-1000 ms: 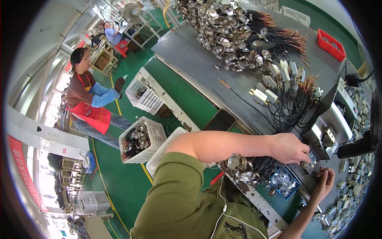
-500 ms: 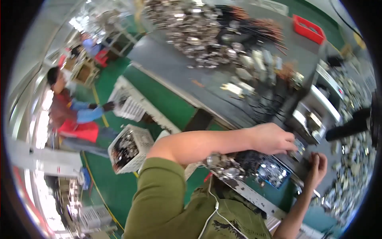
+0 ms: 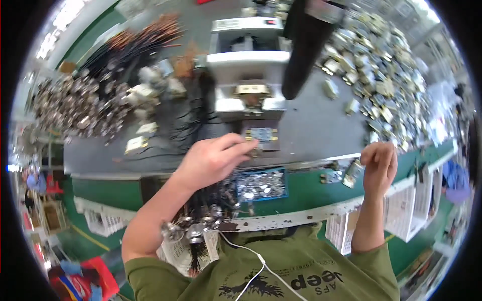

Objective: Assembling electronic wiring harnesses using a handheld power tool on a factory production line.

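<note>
My left hand [image 3: 215, 159] reaches in from the left, thumb and fingertips pinched together at the edge of a small flat metal connector [image 3: 262, 134]. Whatever is between those fingertips is too small and blurred to make out. The connector lies on a dark plate before a boxy white bench machine [image 3: 248, 60]. On the right, my right hand [image 3: 380, 165] is raised at the table's front edge with fingers curled in. Close to its left side is a silvery metal connector [image 3: 353, 173]; I cannot tell whether the hand touches it.
A blue tray [image 3: 275, 183] of small shiny parts sits below the front edge. Connector shells [image 3: 381, 80] pile up at right; metal pieces [image 3: 83, 108] and black cables with copper ends [image 3: 135, 42] lie at left. A dark arm [image 3: 309, 55] hangs over the bench.
The view has swung right, bringing the machine to the middle; the co-worker at left has mostly left the picture. My left hand stays by the machine's front, and my right hand is now farther from it.
</note>
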The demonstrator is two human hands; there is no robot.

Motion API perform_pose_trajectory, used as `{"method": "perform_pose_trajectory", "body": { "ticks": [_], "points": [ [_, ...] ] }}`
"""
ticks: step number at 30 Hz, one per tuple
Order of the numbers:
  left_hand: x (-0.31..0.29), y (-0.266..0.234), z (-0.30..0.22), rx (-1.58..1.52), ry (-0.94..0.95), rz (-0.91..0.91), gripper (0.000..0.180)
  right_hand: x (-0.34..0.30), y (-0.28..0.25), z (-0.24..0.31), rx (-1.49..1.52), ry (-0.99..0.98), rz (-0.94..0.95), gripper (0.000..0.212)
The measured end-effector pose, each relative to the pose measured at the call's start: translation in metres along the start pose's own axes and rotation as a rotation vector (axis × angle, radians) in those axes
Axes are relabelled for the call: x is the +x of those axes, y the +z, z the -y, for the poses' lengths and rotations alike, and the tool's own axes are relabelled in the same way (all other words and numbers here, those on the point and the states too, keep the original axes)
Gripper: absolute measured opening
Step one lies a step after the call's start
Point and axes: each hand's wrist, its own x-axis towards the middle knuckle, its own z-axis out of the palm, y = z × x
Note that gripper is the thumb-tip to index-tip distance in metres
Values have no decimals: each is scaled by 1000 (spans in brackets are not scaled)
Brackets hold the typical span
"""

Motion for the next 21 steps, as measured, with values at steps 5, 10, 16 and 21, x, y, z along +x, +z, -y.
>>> {"method": "perform_pose_trajectory", "body": {
  "ticks": [5, 10, 16, 21],
  "points": [
    [-1, -5, -8, 55, -78, -19, 44, -11, -86, -37, -453, 64, -375, 20],
    [0, 5, -1, 36, -97, 4, 45, -58, -168, -69, -782, 380, -400, 18],
    [-12, -7, 7, 93, -88, 31, 46, -53, -208, -68, -1243, 360, 82, 18],
    [14, -4, -13, 133, -77, 130, 33, -98, -348, -212, -964, 471, 404, 44]
  ]
}}
